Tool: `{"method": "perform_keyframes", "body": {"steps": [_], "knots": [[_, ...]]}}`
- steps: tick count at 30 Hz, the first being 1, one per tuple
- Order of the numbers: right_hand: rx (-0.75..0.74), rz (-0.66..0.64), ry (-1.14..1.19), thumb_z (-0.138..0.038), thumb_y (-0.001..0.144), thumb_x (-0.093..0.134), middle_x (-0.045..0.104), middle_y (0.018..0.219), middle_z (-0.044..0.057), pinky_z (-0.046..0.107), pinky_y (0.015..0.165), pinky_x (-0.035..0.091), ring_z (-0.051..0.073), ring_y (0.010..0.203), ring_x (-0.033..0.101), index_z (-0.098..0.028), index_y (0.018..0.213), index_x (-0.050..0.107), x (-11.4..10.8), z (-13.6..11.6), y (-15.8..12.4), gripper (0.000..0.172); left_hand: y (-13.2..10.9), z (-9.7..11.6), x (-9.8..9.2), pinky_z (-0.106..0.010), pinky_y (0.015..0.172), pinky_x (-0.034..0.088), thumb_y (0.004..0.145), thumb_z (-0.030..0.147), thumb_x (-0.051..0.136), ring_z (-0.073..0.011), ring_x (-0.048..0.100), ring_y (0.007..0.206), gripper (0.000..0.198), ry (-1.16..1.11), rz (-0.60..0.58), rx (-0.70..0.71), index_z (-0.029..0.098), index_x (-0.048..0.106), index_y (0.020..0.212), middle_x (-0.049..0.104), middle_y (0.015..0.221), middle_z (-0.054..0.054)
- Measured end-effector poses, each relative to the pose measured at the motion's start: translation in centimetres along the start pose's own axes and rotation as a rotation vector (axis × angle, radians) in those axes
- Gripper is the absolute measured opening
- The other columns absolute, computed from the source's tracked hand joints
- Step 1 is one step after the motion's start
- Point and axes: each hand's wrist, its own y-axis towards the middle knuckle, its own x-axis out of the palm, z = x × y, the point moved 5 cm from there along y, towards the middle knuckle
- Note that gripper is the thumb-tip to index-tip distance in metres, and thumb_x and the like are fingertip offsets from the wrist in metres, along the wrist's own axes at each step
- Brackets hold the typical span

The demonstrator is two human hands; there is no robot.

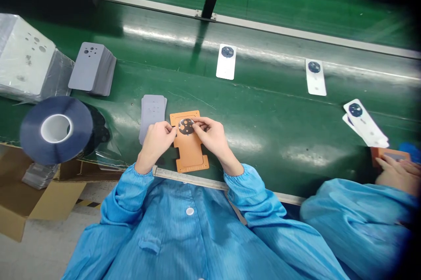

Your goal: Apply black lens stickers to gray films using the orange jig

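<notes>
A black round sticker-like disc with several holes [186, 126] is over the upper part of an orange phone-shaped fixture [190, 153]; I cannot tell whether it lies flat on it. My left hand [158, 139] is closed in a pinch at the disc's left edge. At its right edge, my right hand [211, 134] pinches the rim between thumb and fingers. Partly behind my left hand lies a small stack of grey phone-shaped sheets [153, 111], left of the fixture.
A taller stack of grey sheets [87, 69], a wrapped block [26, 61] and a large film roll [55, 129] stand at left. White panels with dark discs [226, 63] lie on the green belt [263, 109]. A co-worker's hands [397, 172] hold another orange fixture at right.
</notes>
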Motion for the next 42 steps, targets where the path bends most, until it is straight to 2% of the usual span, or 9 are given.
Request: {"method": "perform_keyframes", "body": {"steps": [16, 23, 28, 35, 42], "knots": [[-0.044, 0.004, -0.088, -0.025, 0.089, 0.063, 0.075, 0.087, 0.003, 0.032, 0.071, 0.051, 0.015, 0.068, 0.061, -0.022, 0.11, 0.08, 0.0, -0.2, 0.0, 0.027, 0.4, 0.5, 0.1, -0.03, 0.058, 0.046, 0.09, 0.041, 0.065, -0.0211, 0.07, 0.062, 0.03, 0.074, -0.014, -0.04, 0.022, 0.066, 0.066, 0.075, 0.07, -0.006], [-0.142, 0.062, -0.188, -0.027, 0.091, 0.068, 0.066, 0.088, 0.003, 0.032, 0.072, 0.05, 0.015, 0.069, 0.056, -0.024, 0.111, 0.081, -0.7, -0.4, 0.0, 0.024, 0.6, 0.7, 0.1, -0.03, 0.06, 0.048, 0.086, 0.039, 0.066, -0.024, 0.072, 0.071, 0.028, 0.105, -0.004, -0.033, 0.022, 0.068, 0.065, 0.074, 0.069, -0.008], [-0.065, 0.036, -0.138, -0.028, 0.086, 0.076, 0.06, 0.083, 0.001, 0.033, 0.069, 0.047, 0.015, 0.066, 0.05, -0.025, 0.109, 0.082, -1.3, 0.4, 0.7, 0.024, 0.7, 0.5, 0.2, -0.031, 0.057, 0.046, 0.087, 0.038, 0.065, -0.0236, 0.07, 0.064, 0.028, 0.079, -0.01, -0.024, 0.022, 0.066, 0.064, 0.072, 0.065, -0.007], [-0.001, -0.009, -0.016, -0.03, 0.083, 0.075, 0.067, 0.083, 0.002, 0.032, 0.066, 0.043, 0.014, 0.065, 0.049, -0.021, 0.107, 0.081, -1.6, 0.9, 1.3, 0.027, 0.5, 0.5, 0.2, -0.03, 0.056, 0.044, 0.087, 0.04, 0.063, -0.021, 0.066, 0.056, 0.03, 0.059, -0.031, -0.041, 0.023, 0.063, 0.062, 0.069, 0.059, -0.006], [0.058, 0.017, 0.043, -0.028, 0.079, 0.072, 0.061, 0.071, -0.002, 0.03, 0.062, 0.041, 0.012, 0.059, 0.046, -0.017, 0.101, 0.077, -2.0, 1.2, 1.3, 0.026, 0.4, 0.5, 0.4, -0.03, 0.054, 0.042, 0.089, 0.041, 0.06, -0.0191, 0.062, 0.05, 0.035, 0.057, -0.041, -0.014, 0.023, 0.06, 0.059, 0.064, 0.052, -0.004]]}}
